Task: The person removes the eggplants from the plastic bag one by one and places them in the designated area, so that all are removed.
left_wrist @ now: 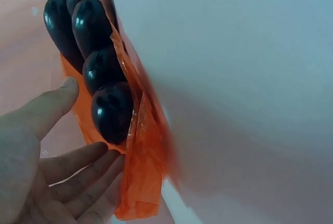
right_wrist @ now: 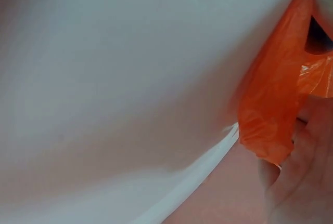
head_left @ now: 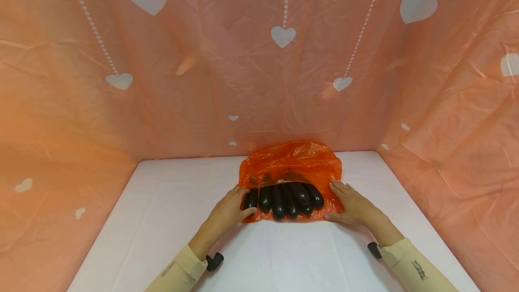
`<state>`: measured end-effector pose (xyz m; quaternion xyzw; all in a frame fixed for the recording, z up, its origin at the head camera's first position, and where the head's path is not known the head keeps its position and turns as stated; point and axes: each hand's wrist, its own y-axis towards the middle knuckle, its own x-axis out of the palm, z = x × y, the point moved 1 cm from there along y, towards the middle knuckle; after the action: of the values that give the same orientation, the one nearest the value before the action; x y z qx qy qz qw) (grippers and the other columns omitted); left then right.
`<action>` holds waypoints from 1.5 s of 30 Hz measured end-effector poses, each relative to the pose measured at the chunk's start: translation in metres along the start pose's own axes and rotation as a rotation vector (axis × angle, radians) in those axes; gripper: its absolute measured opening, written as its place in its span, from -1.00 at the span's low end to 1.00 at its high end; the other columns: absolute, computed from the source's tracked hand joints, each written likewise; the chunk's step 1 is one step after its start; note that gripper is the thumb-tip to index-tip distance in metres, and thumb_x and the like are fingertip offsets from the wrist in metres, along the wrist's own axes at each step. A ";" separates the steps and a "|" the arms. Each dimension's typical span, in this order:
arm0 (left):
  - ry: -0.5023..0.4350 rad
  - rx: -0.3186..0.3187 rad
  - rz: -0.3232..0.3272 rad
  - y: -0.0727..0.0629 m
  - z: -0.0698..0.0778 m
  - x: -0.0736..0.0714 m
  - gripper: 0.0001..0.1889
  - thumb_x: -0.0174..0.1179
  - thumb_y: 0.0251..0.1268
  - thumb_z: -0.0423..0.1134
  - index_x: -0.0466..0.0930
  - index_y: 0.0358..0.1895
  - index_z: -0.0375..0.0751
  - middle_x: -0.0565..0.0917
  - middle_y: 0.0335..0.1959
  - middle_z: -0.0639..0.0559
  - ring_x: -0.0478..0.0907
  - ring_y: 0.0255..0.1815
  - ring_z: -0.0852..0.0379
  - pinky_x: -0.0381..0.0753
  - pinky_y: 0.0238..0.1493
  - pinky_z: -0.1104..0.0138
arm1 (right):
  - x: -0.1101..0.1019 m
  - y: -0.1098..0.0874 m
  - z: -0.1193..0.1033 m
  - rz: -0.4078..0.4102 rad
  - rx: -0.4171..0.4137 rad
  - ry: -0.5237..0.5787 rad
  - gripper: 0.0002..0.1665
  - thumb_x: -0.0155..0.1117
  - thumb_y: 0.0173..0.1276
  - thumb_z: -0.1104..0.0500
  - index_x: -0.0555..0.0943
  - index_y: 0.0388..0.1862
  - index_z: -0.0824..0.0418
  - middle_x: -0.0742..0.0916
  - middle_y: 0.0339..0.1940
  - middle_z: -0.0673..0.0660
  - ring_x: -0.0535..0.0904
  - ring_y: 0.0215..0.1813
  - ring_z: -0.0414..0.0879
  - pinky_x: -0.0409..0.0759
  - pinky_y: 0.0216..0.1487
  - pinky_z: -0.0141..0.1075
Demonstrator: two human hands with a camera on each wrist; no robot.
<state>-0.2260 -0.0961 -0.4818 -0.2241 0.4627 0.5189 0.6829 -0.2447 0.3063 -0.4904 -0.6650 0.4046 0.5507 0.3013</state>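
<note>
A row of glossy dark eggplants sits in the mouth of an orange plastic bag, near the far edge of the worktop. Their rounded ends face the person, while the thin film covers the other ends and lets dark patches show through.

The left hand is at the bag's left side, just beside the leftmost eggplant, its fingers extended and its thumb spread away; the grip is slack. The right hand mirrors it at the right side, fingers stretched along the film and thumb well apart, its grip equally loose.

The head view alone takes in the whole row and both hands together. The left wrist view shows the eggplants end-on, crowded and overlapping, with the near lip of the bag running beside them and a loose flap hanging past the left fingertips. The right wrist view catches only a dark bit of eggplant at its edge, but it reveals a drooping corner of film that partly hides the right fingers.

The worktop is white, with faint creases. Peach-orange sheeting printed with white hearts and dotted strings surrounds it at the back and sides. Cream sleeves cover the forearms, and a small black object shows beside each cuff.
</note>
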 end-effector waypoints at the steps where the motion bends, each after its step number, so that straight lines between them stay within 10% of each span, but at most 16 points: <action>1: 0.004 0.004 0.004 0.001 0.000 0.000 -0.30 0.55 0.31 -0.03 0.57 0.31 -0.50 0.62 0.30 -0.35 0.61 0.31 -0.29 0.62 0.35 -0.08 | 0.000 0.000 0.000 -0.001 0.002 0.000 0.29 0.50 0.30 -0.37 0.29 0.60 0.54 0.37 0.63 0.50 0.27 0.61 0.50 0.22 0.60 0.30; 20: -0.015 -0.036 0.012 0.002 0.000 0.010 -0.31 0.64 0.19 -0.11 0.55 0.25 -0.41 0.67 0.07 -0.25 0.65 0.04 -0.16 0.71 0.22 -0.04 | 0.001 -0.006 -0.003 -0.011 0.030 0.004 0.27 0.51 0.30 -0.35 0.28 0.62 0.51 0.37 0.64 0.48 0.26 0.61 0.51 0.22 0.60 0.31; 45: -0.062 -0.060 0.020 -0.016 0.014 -0.002 -0.38 0.52 0.33 -0.31 0.53 0.38 -0.47 0.64 0.30 -0.37 0.59 0.35 -0.33 0.55 0.41 -0.16 | -0.001 -0.006 -0.005 -0.033 0.046 0.018 0.26 0.52 0.31 -0.33 0.29 0.61 0.52 0.37 0.63 0.49 0.25 0.61 0.52 0.20 0.61 0.30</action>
<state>-0.2059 -0.0913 -0.4761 -0.2234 0.4278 0.5462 0.6846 -0.2371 0.3051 -0.4890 -0.6695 0.4087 0.5303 0.3219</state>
